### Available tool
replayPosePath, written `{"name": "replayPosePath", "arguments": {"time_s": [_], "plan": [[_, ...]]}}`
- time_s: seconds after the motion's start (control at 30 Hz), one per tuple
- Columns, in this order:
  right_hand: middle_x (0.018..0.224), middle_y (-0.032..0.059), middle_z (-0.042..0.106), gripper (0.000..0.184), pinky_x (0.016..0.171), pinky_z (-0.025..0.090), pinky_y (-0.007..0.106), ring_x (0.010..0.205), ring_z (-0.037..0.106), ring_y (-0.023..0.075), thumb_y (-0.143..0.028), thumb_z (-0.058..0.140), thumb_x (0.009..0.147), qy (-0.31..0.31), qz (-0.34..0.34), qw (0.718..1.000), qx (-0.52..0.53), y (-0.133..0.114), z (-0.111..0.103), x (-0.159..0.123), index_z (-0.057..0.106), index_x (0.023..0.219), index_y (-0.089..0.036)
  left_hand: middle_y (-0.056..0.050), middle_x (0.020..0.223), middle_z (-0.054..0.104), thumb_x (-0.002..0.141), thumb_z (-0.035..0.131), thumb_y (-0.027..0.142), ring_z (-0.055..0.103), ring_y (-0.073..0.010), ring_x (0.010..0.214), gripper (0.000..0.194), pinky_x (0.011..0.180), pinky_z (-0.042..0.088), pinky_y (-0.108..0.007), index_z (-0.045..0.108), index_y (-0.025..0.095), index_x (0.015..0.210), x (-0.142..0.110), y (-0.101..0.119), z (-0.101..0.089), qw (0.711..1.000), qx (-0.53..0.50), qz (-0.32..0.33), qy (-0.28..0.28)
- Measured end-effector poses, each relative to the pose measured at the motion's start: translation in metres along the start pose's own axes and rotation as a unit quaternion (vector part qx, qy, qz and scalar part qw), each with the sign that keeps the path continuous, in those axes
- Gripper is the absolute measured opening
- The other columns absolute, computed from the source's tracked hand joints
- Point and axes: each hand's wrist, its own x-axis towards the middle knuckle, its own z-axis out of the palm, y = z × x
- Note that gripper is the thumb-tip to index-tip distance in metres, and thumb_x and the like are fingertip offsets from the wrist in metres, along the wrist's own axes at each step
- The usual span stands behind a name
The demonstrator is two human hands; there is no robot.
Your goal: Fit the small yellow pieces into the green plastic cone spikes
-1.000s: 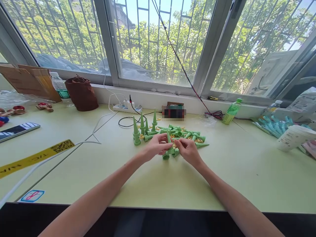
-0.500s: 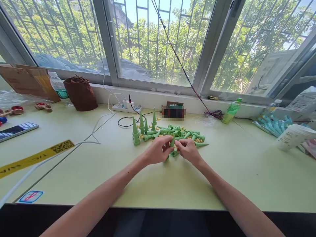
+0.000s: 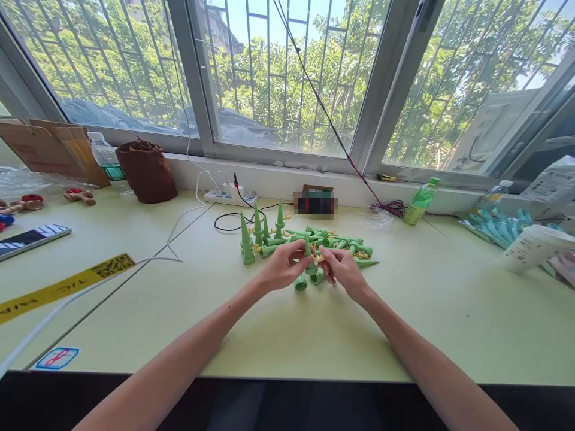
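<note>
A heap of green plastic cone spikes (image 3: 341, 245) with small yellow parts lies on the pale green table (image 3: 278, 323). Several assembled spikes (image 3: 251, 236) stand upright at the heap's left. My left hand (image 3: 283, 270) is closed on a green cone spike (image 3: 309, 258), held upright in front of the heap. My right hand (image 3: 344, 269) pinches something small against that spike's side; it looks like a yellow part. Two more green pieces (image 3: 309, 280) lie on the table just below my hands.
A power strip (image 3: 231, 196) with white and black cables sits near the window sill. A brown bag (image 3: 147, 170), a water bottle (image 3: 106, 157) and cardboard are at the back left. A green bottle (image 3: 420, 203), teal parts (image 3: 498, 227) and a white roll (image 3: 534, 248) lie right. Yellow tape (image 3: 63, 287) lies left.
My left hand has turned the green spike upright and lifted it slightly; my right hand has stayed pinched at its side. The view shifted a little.
</note>
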Motion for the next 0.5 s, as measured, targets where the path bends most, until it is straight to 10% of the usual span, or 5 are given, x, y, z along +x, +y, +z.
{"name": "replayPosePath", "arguments": {"time_s": [0.5], "plan": [[0.046,-0.0058,0.044,0.034,0.035,0.028,0.022,0.036,0.037,0.0075,-0.044,0.064,0.082,0.002,-0.007,1.000,-0.004,0.0048,0.0018,-0.0016,0.053,0.063,-0.018,0.002,0.067,0.052,0.087,0.060,0.034,0.046,-0.0069,0.054,0.020,0.048,0.035,-0.019,0.058,0.014,0.087,0.0007,-0.0041,-0.0003,0.999,-0.023,-0.027,0.005]]}}
